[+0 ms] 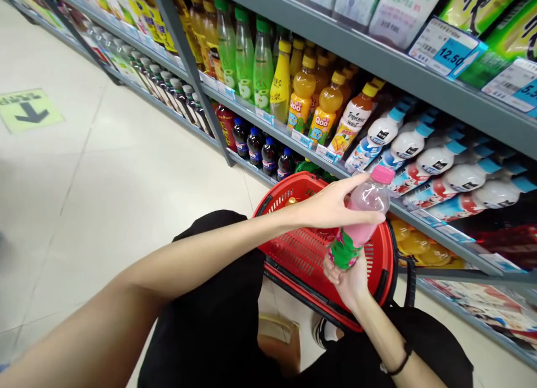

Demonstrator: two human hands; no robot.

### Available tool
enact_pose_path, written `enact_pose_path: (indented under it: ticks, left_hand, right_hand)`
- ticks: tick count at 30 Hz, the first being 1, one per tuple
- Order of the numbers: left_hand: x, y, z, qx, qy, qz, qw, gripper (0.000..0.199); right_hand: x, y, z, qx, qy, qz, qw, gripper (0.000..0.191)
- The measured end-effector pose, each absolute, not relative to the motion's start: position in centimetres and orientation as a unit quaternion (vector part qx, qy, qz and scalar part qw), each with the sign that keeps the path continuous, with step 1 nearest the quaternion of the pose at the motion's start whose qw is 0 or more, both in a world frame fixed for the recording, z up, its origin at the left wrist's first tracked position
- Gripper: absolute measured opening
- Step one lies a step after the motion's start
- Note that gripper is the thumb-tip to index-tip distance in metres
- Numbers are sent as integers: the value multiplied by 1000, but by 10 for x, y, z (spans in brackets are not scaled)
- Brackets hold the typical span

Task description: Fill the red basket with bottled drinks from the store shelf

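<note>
A clear bottle of pink drink [361, 231] with a pink cap and a green label is tilted in front of me, between both hands. My left hand [335, 203] reaches across and is closed around its upper part, thumb and fingers on either side below the cap. From beneath, my right hand [350, 279] cups the bottle's base, fingers curled round the label. Directly under the bottle sits a red shopping basket [293, 265] with slotted walls and a black handle. Something with a gold cap lies inside it, mostly hidden by my left forearm.
A grey shelf [293, 133] with rows of drink bottles runs close along the right. White bottles with blue caps [436, 161] stand near my hands. An upper shelf edge [335, 41] juts out above. A floor arrow sign [31, 111] lies on the tiles to the left.
</note>
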State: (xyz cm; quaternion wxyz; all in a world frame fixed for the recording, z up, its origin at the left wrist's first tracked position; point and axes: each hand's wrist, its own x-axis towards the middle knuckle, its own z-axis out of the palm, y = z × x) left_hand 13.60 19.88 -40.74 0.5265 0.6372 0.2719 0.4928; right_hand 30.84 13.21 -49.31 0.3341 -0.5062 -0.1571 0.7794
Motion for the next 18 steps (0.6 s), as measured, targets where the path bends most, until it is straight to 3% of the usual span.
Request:
enact_pose_path:
  ticks: [5, 13, 18]
  left_hand:
    - [135, 197, -409, 673, 256, 477, 503, 75]
    - [136, 195, -408, 668, 284, 514, 456, 74]
    - [136, 190, -404, 649, 323, 509, 464, 71]
  right_hand:
    - [307, 132, -497, -487, -174, 807, 285, 72]
    - [311, 135, -504, -479, -219, 819, 227, 73]
    - [311, 135, -497, -460, -252, 805, 277, 65]
